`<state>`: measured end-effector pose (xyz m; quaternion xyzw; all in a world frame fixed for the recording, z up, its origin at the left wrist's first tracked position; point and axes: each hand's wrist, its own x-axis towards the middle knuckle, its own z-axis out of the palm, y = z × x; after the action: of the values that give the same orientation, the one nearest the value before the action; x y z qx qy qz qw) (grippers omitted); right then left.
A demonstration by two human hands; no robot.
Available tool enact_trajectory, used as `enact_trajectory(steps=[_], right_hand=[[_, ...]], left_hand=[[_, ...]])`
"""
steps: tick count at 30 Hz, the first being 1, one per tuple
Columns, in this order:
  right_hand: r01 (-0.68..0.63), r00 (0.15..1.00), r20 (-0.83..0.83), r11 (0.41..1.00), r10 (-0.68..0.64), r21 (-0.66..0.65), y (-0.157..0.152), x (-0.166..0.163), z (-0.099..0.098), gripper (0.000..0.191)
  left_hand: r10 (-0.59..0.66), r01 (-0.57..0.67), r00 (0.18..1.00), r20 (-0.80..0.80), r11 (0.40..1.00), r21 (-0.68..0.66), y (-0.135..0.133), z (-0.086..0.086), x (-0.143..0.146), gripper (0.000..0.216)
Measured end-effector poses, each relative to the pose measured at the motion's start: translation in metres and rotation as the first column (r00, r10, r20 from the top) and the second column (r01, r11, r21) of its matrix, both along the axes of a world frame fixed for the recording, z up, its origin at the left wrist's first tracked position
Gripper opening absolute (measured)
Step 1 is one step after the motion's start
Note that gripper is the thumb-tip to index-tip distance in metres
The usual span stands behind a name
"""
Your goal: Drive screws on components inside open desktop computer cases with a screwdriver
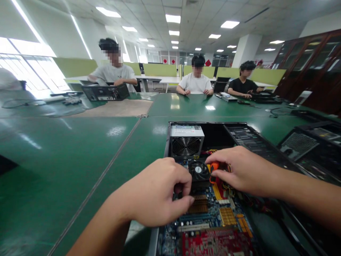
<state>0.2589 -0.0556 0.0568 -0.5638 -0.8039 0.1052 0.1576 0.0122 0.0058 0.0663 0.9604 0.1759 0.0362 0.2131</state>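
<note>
An open computer case (167, 144) lies before me, its blue motherboard (210, 213) facing up. On the board sits a black CPU cooler fan (198, 170) with a pale round hub. Just left of the fan is my left hand (160, 192), fingers curled down at the cooler's edge, thumb lower; whatever they grip is hidden. To the fan's right, my right hand (239, 170) has thumb and forefinger closed around a small orange-and-black piece (214, 168), whose kind I cannot make out. Behind the fan is the power supply (188, 142). A red card (213, 243) lies nearest me.
The case stands on a green table (106, 160) with a seam on its left. Another black case (306, 142) lies at right. Across the table, three people sit; one handles a computer case (106, 91), and another, a black device (263, 96).
</note>
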Motion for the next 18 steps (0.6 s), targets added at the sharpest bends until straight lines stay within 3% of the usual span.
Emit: enact_trajectory(steps=[9,12,15,18], right_hand=[[0.008,1.0,-0.007,0.998,-0.008,0.061,0.002,0.0,-0.005,0.02],[0.038,0.991,0.128,0.997,-0.045,0.061,0.007,0.001,-0.009,0.016],[0.048,0.968,0.242,0.996,-0.064,0.073,0.01,0.003,-0.009,0.025],[-0.012,0.989,0.146,1.0,0.01,0.013,0.006,0.003,0.0,0.017]], left_hand=[[0.005,-0.005,1.0,0.003,1.0,0.003,0.0,-0.001,0.0,0.013],[0.011,-0.011,1.0,-0.005,1.0,0.002,0.0,-0.001,0.0,0.012],[0.016,-0.016,1.0,-0.008,1.0,0.008,0.0,0.0,0.001,0.011],[0.02,-0.02,1.0,0.001,1.0,0.02,0.0,0.0,0.001,0.012]])
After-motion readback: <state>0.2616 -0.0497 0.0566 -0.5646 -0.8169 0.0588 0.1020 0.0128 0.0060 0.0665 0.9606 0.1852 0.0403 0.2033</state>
